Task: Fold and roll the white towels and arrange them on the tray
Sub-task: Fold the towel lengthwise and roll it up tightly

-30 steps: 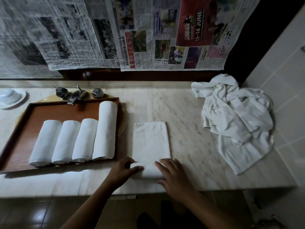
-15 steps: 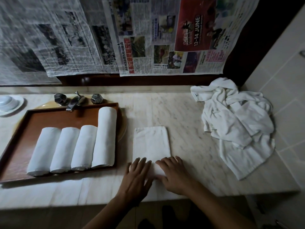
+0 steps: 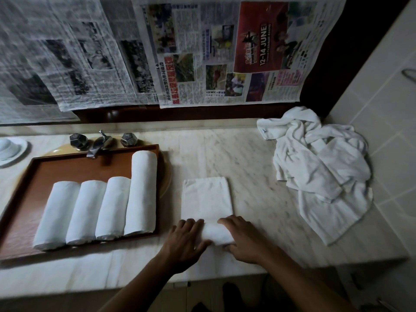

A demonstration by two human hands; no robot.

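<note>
While the towel (image 3: pixel 207 199) lies folded on the worktop (image 3: pixel 258 176) just right of the tray (image 3: pixel 67 167), the left hand (image 3: pixel 186 242) presses nearly flat on its rolled near end; the right hand (image 3: pixel 244 240) curls around it.

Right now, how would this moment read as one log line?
towel: near end rolled; left hand: presses roll; right hand: grips roll; tray: four rolled towels
</note>
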